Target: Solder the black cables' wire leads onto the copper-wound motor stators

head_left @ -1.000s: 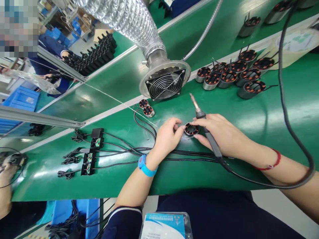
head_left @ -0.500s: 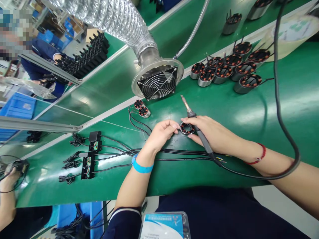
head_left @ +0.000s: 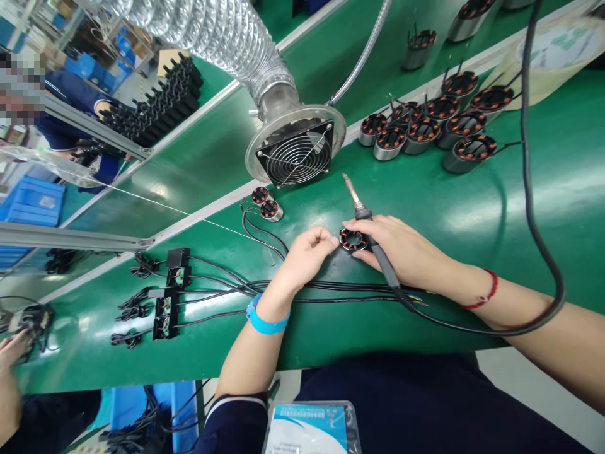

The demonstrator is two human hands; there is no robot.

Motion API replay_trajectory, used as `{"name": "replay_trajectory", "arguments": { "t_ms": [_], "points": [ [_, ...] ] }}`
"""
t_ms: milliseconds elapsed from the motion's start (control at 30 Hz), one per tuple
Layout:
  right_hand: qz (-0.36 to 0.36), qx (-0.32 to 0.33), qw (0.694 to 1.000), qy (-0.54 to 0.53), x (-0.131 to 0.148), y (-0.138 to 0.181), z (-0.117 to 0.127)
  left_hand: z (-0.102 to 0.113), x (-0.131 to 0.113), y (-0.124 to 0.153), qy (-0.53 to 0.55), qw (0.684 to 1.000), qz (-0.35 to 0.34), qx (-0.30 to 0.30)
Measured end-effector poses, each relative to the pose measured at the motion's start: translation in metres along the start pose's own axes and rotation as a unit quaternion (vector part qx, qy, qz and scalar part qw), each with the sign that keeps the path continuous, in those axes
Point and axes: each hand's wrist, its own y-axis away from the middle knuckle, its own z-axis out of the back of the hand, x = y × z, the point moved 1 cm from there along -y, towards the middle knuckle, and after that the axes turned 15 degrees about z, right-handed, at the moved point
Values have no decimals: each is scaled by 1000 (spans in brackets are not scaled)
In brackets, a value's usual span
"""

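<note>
The right hand's (head_left: 409, 252) fingers clamp the metal ring (head_left: 353, 249) and cradle the soldering iron (head_left: 363, 212); the left hand's (head_left: 307, 255) pinch together beside the ring, on what I can't tell. Low over the worktop (head_left: 420, 195), it's probably stiff, slick, delicate inside: grip its outside.
</note>
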Motion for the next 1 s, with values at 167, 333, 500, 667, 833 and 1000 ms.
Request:
{"name": "replay_trajectory", "arguments": {
  "t_ms": [167,333,500,667,833,1000],
  "points": [
    [3,-2,1000,-1,0,-1,-1,8,0,-7,55,997,22,43],
    [10,-10,1000,17,-1,-1,0,0,6,-12,106,990,-1,94],
    [7,-12,999,29,-2,1,1,-4,8,-9,95,991,20,91],
    [4,-11,999,32,-2,1,0,-4,9,-6,56,990,38,120],
    [3,-4,1000,12,-8,4,0,-3,12,-11,40,991,-19,126],
    [-5,-21,999,-24,-20,9,14,-12,14,-1,-196,975,-78,76]
  ]
}}
